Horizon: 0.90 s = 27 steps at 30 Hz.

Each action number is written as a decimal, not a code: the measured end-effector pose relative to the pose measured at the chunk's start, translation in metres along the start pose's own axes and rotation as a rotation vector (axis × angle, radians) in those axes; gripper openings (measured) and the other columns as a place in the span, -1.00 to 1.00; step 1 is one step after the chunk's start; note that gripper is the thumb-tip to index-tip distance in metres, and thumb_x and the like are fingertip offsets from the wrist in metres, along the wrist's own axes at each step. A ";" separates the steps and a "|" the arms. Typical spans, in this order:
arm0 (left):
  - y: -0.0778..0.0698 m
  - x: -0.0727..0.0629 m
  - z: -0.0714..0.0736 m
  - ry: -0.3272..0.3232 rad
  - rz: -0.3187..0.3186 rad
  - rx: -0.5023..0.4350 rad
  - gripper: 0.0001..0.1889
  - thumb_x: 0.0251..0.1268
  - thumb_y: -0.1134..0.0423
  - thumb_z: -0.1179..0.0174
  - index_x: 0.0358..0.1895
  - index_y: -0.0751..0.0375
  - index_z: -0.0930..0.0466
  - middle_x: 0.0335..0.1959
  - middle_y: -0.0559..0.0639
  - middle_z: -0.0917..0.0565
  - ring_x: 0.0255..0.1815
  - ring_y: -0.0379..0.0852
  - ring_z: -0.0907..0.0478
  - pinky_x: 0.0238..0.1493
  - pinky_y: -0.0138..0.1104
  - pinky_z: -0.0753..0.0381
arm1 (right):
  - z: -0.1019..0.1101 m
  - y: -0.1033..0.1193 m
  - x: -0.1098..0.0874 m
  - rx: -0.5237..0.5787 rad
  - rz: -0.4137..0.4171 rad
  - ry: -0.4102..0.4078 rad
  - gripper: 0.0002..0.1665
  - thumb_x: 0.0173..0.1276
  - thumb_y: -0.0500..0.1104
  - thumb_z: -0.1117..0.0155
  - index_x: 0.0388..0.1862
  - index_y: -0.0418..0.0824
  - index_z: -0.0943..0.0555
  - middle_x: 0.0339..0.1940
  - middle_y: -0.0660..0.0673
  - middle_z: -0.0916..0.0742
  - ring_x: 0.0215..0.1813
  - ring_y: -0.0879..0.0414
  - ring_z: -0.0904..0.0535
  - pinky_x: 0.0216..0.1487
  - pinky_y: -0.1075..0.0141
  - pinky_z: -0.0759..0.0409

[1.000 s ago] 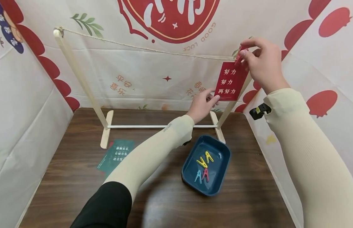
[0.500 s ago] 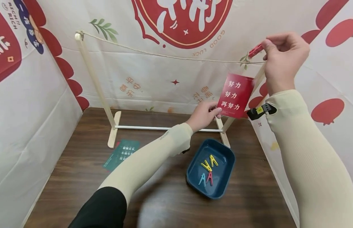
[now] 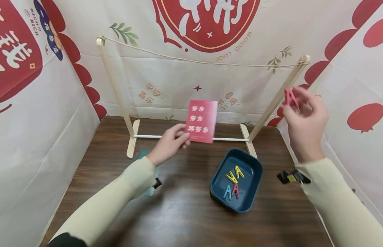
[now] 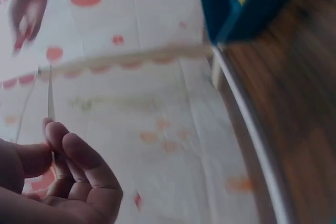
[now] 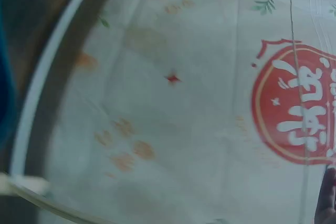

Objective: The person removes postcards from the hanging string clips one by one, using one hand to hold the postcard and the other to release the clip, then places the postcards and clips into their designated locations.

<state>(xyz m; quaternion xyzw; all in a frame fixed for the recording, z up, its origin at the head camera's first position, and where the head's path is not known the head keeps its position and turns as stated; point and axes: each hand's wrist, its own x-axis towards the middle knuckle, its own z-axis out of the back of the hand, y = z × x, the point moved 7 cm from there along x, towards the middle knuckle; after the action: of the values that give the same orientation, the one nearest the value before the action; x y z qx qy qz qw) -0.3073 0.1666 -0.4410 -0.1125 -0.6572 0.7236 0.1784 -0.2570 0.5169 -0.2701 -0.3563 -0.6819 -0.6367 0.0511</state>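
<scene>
My left hand (image 3: 170, 144) pinches a red card (image 3: 201, 120) with white characters by its lower left corner, in front of the wooden stand. In the left wrist view that card (image 4: 51, 95) is nearly edge-on between thumb and fingers. Right of the stand's right post, my right hand (image 3: 307, 128) pinches a red clothespin (image 3: 290, 97). A string (image 3: 194, 61) runs between the tops of the two posts, with nothing hanging from it. The right wrist view catches only a sliver of the right hand (image 5: 325, 198) at its edge.
A dark blue tray (image 3: 214, 183) holds yellow, blue and red clothespins (image 3: 235, 191). Green card (image 3: 143, 154) lies on the wooden table (image 3: 185, 219), partly hidden under the left arm. A white crossbar (image 3: 230, 139) joins the stand's feet. Printed cloth hangs behind.
The card has come away from the string's right end, moving left and down with my left hand. My right hand has dropped below the string, still holding the clothespin. The head view has shifted.
</scene>
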 end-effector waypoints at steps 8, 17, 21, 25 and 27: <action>0.085 -0.084 0.084 -0.135 0.237 0.056 -0.60 0.81 0.33 0.07 0.50 0.44 -0.40 -0.38 0.13 -0.57 -0.38 -0.07 -0.54 -0.28 -0.30 -0.64 | 0.035 -0.096 -0.091 -0.675 -0.148 0.360 -0.58 0.40 -0.48 -0.35 0.21 -0.40 -0.58 -0.13 -0.13 -0.71 -0.15 0.19 -0.59 -0.13 0.51 -0.57; 0.168 -0.137 0.105 -0.100 0.458 0.298 -0.46 0.79 0.32 0.01 0.61 0.53 -0.18 -0.42 0.16 -0.61 -0.46 -0.04 -0.54 -0.40 -0.23 -0.58 | 0.028 -0.180 -0.191 -0.971 -0.260 1.113 -0.79 0.45 -0.44 -0.35 -0.20 -0.14 -0.61 -0.42 0.00 -0.55 -0.37 0.10 -0.39 -0.43 0.26 -0.41; 0.176 -0.150 0.109 -0.093 0.442 0.484 -0.42 0.73 0.31 -0.10 0.59 0.53 -0.16 -0.25 0.30 -0.71 -0.28 0.14 -0.70 -0.22 -0.01 -0.72 | 0.031 -0.185 -0.206 -1.120 -0.253 1.148 -0.81 0.38 -0.41 -0.41 -0.36 -0.17 -0.67 -0.44 0.00 -0.57 -0.32 0.09 -0.42 -0.35 0.21 -0.51; 0.172 -0.160 0.112 -0.124 0.367 0.718 -0.40 0.66 0.27 -0.19 0.54 0.52 -0.22 -0.03 0.49 -0.73 -0.05 0.31 -0.76 0.01 0.22 -0.72 | 0.032 -0.190 -0.215 -1.262 -0.288 1.157 -0.84 0.39 -0.36 -0.47 -0.38 -0.19 -0.71 -0.38 -0.08 -0.62 -0.32 0.09 -0.51 -0.32 0.15 -0.69; 0.170 -0.164 0.112 -0.139 0.338 0.798 -0.40 0.63 0.25 -0.23 0.52 0.48 -0.25 -0.12 0.48 -0.75 -0.13 0.32 -0.78 -0.05 0.24 -0.74 | 0.031 -0.191 -0.216 -1.305 -0.313 1.159 -0.85 0.42 -0.35 -0.46 -0.37 -0.20 -0.72 -0.36 -0.14 -0.63 -0.34 0.05 -0.54 -0.33 0.11 -0.73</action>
<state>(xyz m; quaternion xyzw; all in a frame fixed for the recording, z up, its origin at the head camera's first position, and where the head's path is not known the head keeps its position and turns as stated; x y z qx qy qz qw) -0.2216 -0.0143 -0.6093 -0.0920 -0.3089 0.9457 0.0423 -0.1905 0.4667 -0.5481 0.1615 -0.0904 -0.9788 0.0876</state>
